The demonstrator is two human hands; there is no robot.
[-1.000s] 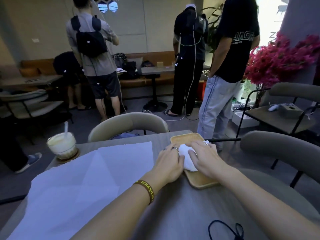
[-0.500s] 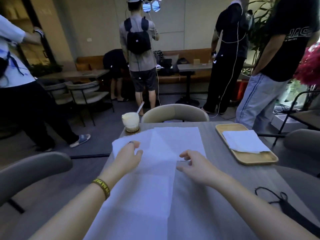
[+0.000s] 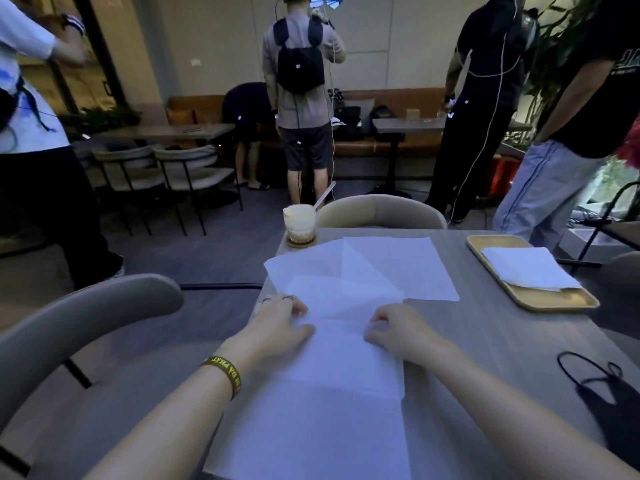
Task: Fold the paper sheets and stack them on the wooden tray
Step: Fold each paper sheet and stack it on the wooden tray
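Observation:
Several thin white paper sheets (image 3: 391, 268) lie overlapping on the grey table (image 3: 485, 341). The nearest sheet (image 3: 339, 375) runs from the middle of the table to its front edge. My left hand (image 3: 277, 327) rests on that sheet's left side with relaxed fingers. My right hand (image 3: 398, 332) has its fingers curled and pinches the same sheet near a crease. The wooden tray (image 3: 554, 303) sits at the right of the table and carries a folded white paper (image 3: 526, 268).
A glass drink with a straw (image 3: 299, 225) stands on a coaster at the far left corner. A black face mask (image 3: 613, 403) lies at the near right. Padded chairs stand at my left (image 3: 86, 313) and across the table (image 3: 381, 211). Several people stand beyond.
Both hands left the folded paper on the tray and came over to the loose sheets. They have since drawn nearer along the top sheet, and the right hand's fingers have curled.

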